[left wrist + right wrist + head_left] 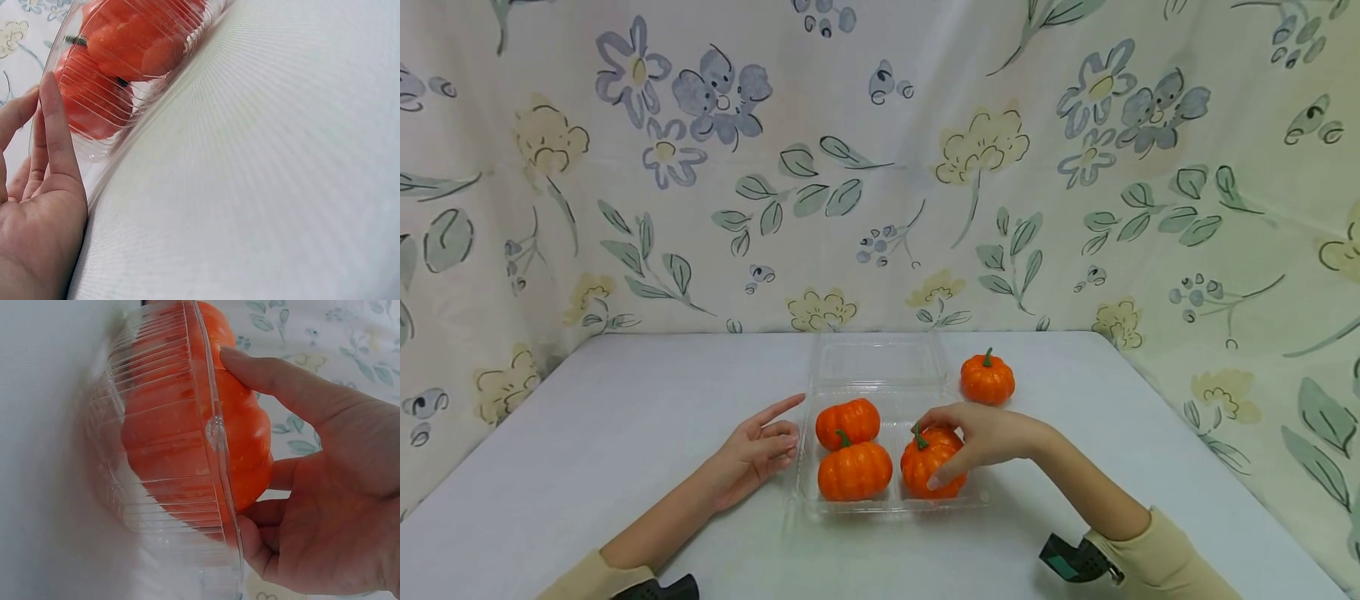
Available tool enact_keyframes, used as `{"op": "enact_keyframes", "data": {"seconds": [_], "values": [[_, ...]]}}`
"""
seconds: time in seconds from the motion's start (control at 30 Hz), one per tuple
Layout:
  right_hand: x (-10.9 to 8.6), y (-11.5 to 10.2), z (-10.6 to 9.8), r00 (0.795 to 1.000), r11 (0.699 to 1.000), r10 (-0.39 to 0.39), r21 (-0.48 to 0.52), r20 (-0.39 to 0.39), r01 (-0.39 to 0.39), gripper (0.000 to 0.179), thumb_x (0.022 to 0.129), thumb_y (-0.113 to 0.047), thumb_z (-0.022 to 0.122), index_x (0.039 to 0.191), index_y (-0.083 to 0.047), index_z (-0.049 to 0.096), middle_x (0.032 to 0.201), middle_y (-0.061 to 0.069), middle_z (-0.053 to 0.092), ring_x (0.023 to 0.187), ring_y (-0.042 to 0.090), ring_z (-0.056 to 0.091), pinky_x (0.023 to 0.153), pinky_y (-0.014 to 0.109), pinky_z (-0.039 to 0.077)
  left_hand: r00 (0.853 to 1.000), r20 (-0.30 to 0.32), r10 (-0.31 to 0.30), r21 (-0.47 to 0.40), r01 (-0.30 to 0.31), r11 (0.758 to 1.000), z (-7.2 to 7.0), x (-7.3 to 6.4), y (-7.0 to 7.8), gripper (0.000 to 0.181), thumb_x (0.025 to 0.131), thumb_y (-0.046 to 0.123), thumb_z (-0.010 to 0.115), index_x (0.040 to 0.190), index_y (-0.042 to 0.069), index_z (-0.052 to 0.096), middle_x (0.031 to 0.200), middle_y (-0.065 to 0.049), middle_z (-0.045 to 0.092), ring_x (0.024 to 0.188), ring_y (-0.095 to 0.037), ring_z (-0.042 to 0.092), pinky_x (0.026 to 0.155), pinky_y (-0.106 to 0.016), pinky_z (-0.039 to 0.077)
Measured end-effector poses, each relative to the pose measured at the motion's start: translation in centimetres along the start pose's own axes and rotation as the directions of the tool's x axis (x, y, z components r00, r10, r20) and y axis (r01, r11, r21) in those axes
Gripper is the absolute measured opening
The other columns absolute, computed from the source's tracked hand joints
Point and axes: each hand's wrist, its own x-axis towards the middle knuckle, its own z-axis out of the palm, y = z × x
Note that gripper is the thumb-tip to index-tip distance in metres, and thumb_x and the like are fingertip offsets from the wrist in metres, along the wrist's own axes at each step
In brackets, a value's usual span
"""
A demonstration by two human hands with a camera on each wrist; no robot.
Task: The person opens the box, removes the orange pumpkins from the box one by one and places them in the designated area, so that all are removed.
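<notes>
A clear plastic clamshell container lies on the table with its lid folded back. In its right side sits an orange toy pumpkin with a green stem. My right hand grips this pumpkin from above and the right, thumb at the front, fingers behind it. The right wrist view shows the pumpkin partly below the container's rim. Two more pumpkins, one behind and one in front, fill the left side. Beside the container's left wall, my left hand has relaxed fingers, fingertips right at the rim.
Another orange pumpkin stands on the white table, right of the lid. A floral cloth hangs behind the table and along its sides. Dark wrist devices show at the sleeves.
</notes>
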Motion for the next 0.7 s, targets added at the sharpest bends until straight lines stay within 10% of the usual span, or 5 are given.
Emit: {"op": "enact_keyframes", "data": {"seconds": [0.7], "values": [[-0.31, 0.01, -0.95, 0.997, 0.998, -0.049, 0.035, -0.055, 0.051, 0.059, 0.082, -0.025, 0.089, 0.134, -0.009, 0.065, 0.125, 0.003, 0.066, 0.117, 0.026, 0.056, 0.088, 0.032, 0.057, 1.000, -0.013, -0.013, 0.013, 0.013, 1.000, -0.03, 0.02, 0.08, 0.063, 0.107, 0.002, 0.056, 0.165, 0.015, 0.033, 0.106, 0.003, 0.067, 0.086, -0.008, 0.066, 0.086, -0.019, 0.060]]}}
